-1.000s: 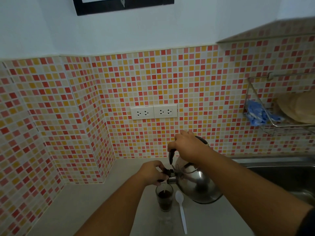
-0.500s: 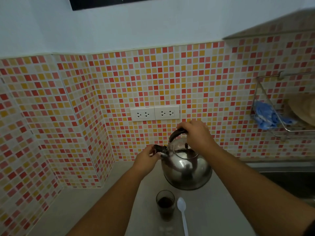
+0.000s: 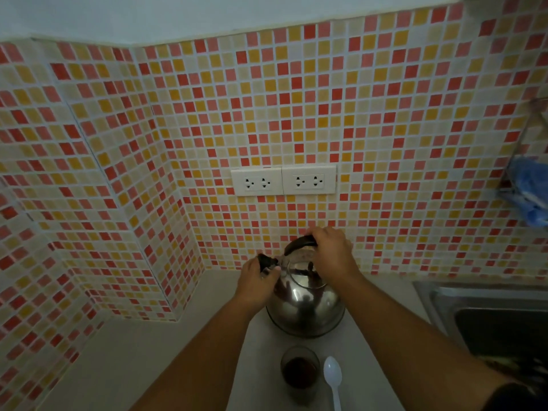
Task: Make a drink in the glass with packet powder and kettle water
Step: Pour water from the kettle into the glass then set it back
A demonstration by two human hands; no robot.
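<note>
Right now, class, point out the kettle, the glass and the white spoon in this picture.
kettle (image 3: 308, 312): head view, on its shiny steel belly.
glass (image 3: 299, 370): head view, on the dark drink inside it.
white spoon (image 3: 332, 373): head view, on its bowl, right of the glass.

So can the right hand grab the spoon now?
Probably not just yet. The right hand is busy holding the kettle handle. The spoon lies bare on the counter beside the glass with nothing over it, so once the hand lets go it looks easy.
</note>
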